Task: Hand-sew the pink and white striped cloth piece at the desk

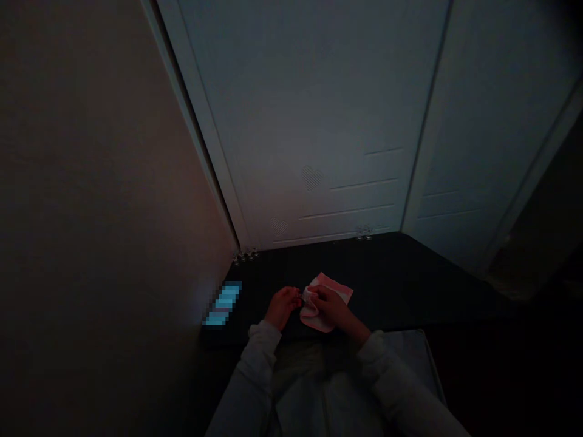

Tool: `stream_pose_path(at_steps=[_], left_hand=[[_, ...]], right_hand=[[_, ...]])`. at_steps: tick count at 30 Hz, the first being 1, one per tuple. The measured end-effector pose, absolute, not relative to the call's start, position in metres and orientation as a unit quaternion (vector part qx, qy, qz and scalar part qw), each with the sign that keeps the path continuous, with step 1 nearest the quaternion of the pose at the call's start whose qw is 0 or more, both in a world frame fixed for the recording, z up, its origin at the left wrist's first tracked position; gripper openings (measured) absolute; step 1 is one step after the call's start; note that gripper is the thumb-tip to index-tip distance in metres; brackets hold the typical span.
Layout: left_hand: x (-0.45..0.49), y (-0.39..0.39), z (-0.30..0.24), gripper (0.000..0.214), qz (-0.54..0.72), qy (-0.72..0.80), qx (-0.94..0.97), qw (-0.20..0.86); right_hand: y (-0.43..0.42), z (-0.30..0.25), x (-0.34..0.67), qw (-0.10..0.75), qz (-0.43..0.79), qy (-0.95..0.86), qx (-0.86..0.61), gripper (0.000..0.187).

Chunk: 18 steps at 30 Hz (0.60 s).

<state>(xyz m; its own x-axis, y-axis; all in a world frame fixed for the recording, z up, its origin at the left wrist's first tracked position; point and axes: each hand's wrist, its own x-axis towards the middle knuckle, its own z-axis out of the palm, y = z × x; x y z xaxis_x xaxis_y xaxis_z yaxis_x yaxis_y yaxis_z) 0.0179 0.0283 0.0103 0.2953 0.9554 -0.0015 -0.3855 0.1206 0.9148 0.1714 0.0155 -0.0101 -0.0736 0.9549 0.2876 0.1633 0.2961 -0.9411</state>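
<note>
A pink and white cloth [334, 291] lies partly spread on the dark tabletop, its near part bunched up. My right hand [328, 303] is closed on the bunched part, fingers pinching a fold. Just to the left, my left hand [283, 305] is closed with its fingertips close to the cloth. Something small and shiny [300, 296] shows at those fingertips, against the cloth's edge; dim light keeps me from making out what it is.
Several small shiny pieces [246, 255] stand at the back left corner of the dark tabletop [401, 273], and others [364, 233] along its back edge. A pixelated bright screen [223, 304] sits at left by the wall. White panels [314, 121] rise behind.
</note>
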Motion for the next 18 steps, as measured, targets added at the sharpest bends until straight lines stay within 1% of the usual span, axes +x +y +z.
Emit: stream_pose_path(at_steps=[2,7,13,18], left_hand=[[0.0179,0.0278,0.0105,0.022,0.496,0.323,0.443,0.674],[0.0175,0.0269,0.0111,0.023,0.493,0.335,0.429,0.679],[0.0175,0.0267,0.0108,0.021,0.497,0.333,0.421,0.682],[0.0174,0.0259,0.0128,0.025,0.494,0.339,0.421,0.681]], right_hand=[[0.0151,-0.0108,0.1720,0.504,0.392,-0.628,-0.445,0.028],[0.0118,-0.0091,0.1728,0.481,0.376,-0.633,-0.477,0.020],[0.0068,-0.0031,0.1713,0.472,0.348,-0.639,-0.497,0.023],[0.0071,-0.0021,0.1710,0.482,0.344,-0.631,-0.501,0.021]])
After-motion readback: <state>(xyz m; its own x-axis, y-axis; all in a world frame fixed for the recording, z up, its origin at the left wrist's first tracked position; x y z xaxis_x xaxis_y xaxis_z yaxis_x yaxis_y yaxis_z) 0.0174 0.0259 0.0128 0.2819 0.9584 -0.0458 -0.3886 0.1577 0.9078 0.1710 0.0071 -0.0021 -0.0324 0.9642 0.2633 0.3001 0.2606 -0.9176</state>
